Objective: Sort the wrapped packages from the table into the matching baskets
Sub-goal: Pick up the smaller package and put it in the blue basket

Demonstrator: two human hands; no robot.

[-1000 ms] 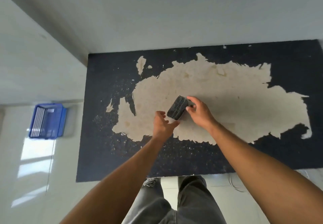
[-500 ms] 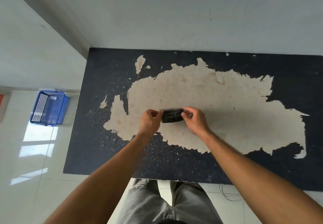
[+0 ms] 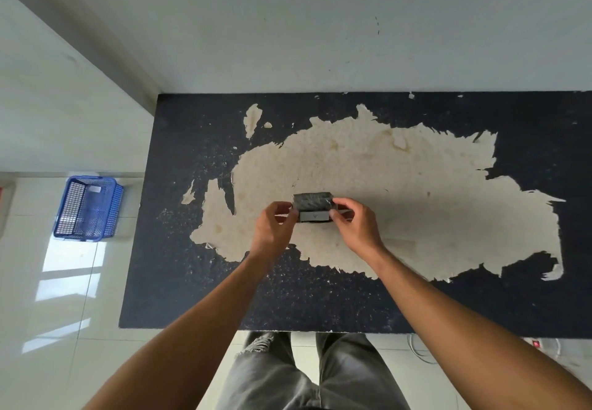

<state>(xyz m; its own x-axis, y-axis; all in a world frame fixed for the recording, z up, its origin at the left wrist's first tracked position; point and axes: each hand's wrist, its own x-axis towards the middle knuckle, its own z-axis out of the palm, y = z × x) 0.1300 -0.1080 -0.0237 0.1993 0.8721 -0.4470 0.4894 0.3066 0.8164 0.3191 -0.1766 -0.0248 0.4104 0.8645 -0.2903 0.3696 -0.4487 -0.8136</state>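
A small dark wrapped package (image 3: pixel 313 206) with a pale label on its near face is held just above the middle of the table (image 3: pixel 179 281). My left hand (image 3: pixel 275 227) pinches its left end. My right hand (image 3: pixel 355 224) pinches its right end. The table top is black with a large worn beige patch. A blue mesh basket (image 3: pixel 87 208) stands on the floor to the left of the table, with something pale inside it.
The table's far edge meets a white wall. At the far left frame edge is a sliver of something red (image 3: pixel 1 191) on the floor. White cables and a power strip (image 3: pixel 538 344) lie on the floor under the table's near right edge.
The package was tilted in my right hand alone; my left hand closed on its left end and both hands turned it level, label side toward me.
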